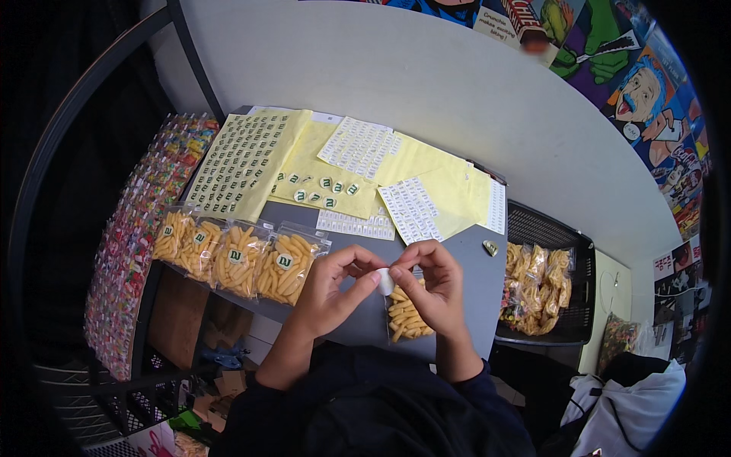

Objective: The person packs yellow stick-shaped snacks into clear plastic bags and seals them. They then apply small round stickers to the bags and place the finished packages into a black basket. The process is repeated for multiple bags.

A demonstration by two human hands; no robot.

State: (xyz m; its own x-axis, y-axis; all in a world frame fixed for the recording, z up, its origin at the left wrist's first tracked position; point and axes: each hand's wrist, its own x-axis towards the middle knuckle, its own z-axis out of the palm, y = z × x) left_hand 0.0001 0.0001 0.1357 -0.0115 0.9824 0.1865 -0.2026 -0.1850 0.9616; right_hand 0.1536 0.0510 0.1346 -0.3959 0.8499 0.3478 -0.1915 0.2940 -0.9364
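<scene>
My left hand and my right hand meet above the grey table. Between their fingertips they pinch a small round sticker, its white side towards me. Below my right hand lies a clear bag of yellow stick-shaped snacks, partly covered by that hand. Left of my hands, several similar filled bags lie in a row along the table's front edge, each bearing a round sticker with green letters.
Yellow backing sheets of round stickers and white label sheets cover the table's back. A loose sticker lies at the right. Beyond stands a black plastic crate with bagged snacks. Colourful small packets hang at the left.
</scene>
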